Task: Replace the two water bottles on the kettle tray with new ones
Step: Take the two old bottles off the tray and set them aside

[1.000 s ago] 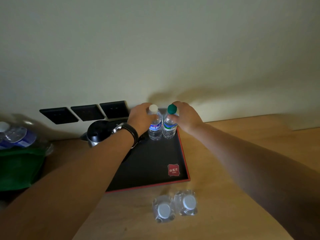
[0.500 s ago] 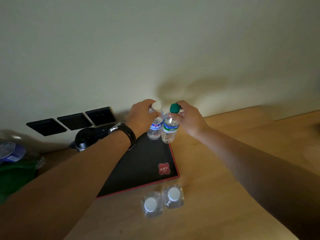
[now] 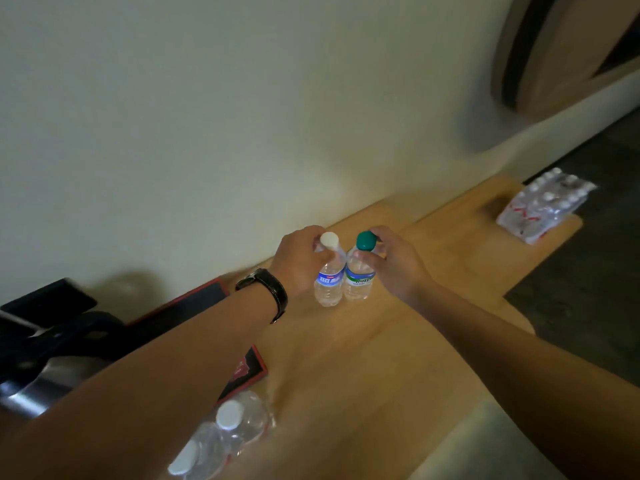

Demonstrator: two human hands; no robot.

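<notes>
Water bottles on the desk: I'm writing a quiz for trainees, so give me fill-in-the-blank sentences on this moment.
The left hand holds the clear bottle with the ____ cap.
The right hand holds the clear bottle with the ____ cap.
Both held bottles are over the ____ desk, off the black red-edged tray.
Missing: white; green; wooden

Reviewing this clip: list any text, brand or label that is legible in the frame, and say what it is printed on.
None can be quoted.
White-capped bottle in the left hand: white characters on a blue label, too blurred.
Green-capped bottle in the right hand: green label print, blurred.
Red sticker on the tray: unreadable.
Wrapped bottle pack: red markings, too small.
</notes>
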